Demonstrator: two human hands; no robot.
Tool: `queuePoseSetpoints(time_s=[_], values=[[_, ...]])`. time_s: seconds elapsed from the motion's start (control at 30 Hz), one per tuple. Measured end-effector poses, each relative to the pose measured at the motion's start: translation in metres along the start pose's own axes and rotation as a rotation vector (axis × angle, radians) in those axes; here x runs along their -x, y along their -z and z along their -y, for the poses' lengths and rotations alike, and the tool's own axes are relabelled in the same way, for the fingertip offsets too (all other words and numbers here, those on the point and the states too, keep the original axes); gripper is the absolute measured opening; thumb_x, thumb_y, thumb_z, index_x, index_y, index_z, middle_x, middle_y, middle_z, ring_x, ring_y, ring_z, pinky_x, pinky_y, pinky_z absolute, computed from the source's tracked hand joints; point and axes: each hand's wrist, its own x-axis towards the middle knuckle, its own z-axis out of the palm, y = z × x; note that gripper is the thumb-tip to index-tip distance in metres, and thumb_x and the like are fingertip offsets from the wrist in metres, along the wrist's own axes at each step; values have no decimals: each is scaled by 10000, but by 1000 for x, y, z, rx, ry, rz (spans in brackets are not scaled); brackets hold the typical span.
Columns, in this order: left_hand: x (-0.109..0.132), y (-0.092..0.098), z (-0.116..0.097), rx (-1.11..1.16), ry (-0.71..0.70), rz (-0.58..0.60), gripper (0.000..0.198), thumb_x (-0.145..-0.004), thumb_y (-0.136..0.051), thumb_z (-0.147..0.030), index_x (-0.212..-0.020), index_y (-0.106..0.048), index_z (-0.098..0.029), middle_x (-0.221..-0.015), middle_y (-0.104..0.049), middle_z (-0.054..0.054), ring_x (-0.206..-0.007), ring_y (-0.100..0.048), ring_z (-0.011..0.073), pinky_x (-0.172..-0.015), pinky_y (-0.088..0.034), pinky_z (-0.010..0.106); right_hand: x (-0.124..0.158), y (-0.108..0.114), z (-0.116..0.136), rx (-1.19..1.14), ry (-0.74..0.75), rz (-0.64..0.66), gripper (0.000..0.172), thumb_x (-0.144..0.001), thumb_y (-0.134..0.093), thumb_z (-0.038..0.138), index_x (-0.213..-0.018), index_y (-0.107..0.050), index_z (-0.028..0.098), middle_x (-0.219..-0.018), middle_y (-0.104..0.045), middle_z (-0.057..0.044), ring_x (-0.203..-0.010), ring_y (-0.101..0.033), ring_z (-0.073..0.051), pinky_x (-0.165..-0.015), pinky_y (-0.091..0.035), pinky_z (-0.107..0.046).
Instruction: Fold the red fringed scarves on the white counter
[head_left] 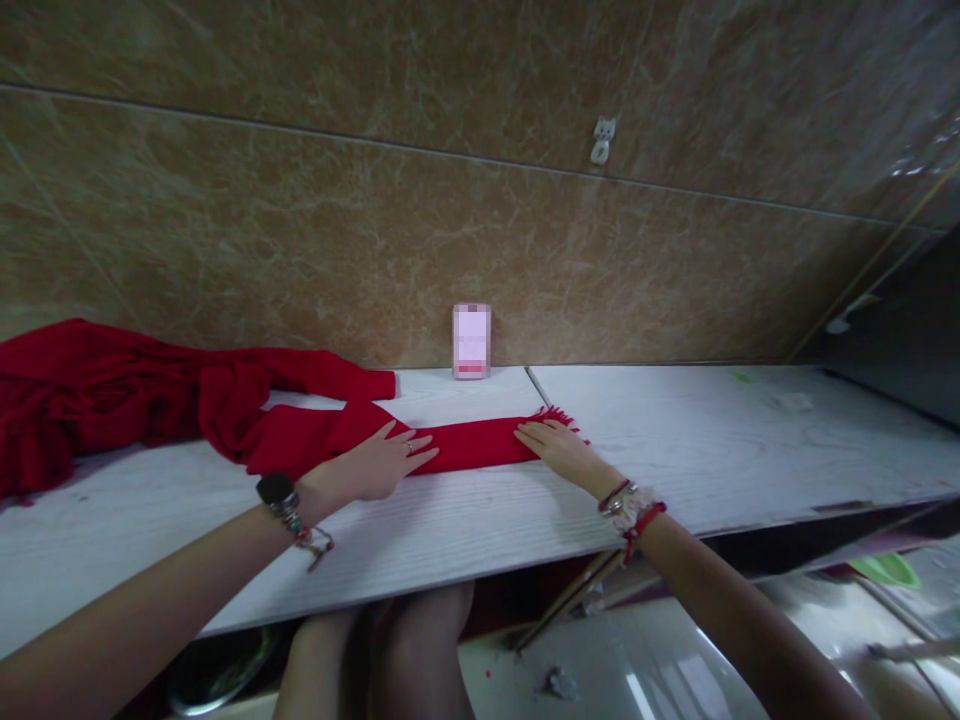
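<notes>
At the white table (487,525), the wearer's left hand (382,466) lies palm-down at 12 o'clock and the right hand (561,452) at 1 o'clock, both open and flat, gripping nothing. The 2 hands rest on a narrow strip of red scarf (472,446), fringed at 1 o'clock and bunched at 10 o'clock. The cloth looks light, soft, limp and hardly fragile; pinching both long edges near the fringe should keep it flat. Beyond, at 12 o'clock, stands a phone (472,342).

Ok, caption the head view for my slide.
Left hand and right hand rest on a fringed red cloth atop a white table.
</notes>
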Motion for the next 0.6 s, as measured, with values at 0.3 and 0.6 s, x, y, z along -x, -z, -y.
queuePoseSetpoints(time_s=[0.3, 0.6], values=[[-52, 26, -25, 42, -15, -146, 271, -834, -492, -342, -986, -607, -149, -968, -638, 104, -835, -612, 205, -714, -469, 307, -9, 38, -23, -447, 29, 220, 481, -706, -507, 67, -1174, -536, 172, -1217, -544, -86, -1151, -465, -181, -966, -387, -346], [-57, -11, -28, 109, -34, -389, 187, -830, -494, -241, -931, -624, -152, -923, -615, 86, -861, -569, 186, -773, -460, 307, -6, 4, -27, -612, -80, 1, 387, -678, -494, 45, -1019, -633, 163, -1108, -618, -87, -1044, -553, -170, -924, -432, -342]])
